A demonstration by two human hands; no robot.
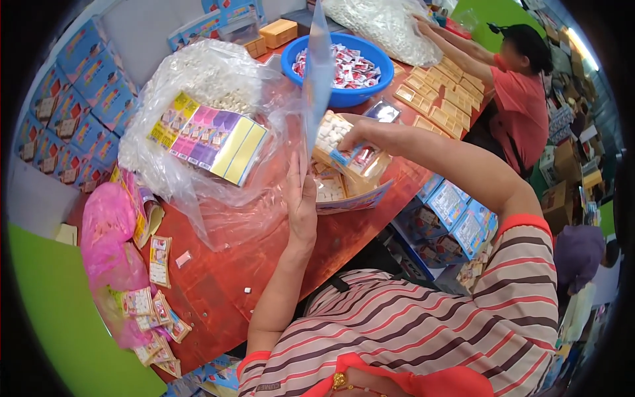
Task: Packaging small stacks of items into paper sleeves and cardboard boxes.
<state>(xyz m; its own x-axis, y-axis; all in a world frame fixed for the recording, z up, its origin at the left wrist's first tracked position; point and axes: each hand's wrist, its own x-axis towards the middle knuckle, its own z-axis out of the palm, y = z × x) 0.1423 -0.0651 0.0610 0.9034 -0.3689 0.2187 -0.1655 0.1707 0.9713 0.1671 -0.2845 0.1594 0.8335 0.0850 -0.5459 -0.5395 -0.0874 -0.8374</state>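
Note:
My left hand (302, 202) holds the lower edge of a tall clear plastic bag (318, 73) that stands upright above the red table (218, 278). My right hand (360, 135) grips a tan tray of small white pieces (340, 147), tilted at the mouth of that bag. A second tan tray with white pieces (329, 186) lies flat on a printed card just below it.
A large clear bag of white pieces with colourful cards (208, 135) lies to the left. A blue bowl of red-and-white sachets (344, 69) stands behind. A pink bag (109, 241) and loose packets (159, 261) lie at left. Another person (522, 92) arranges tan trays (440, 99) at right.

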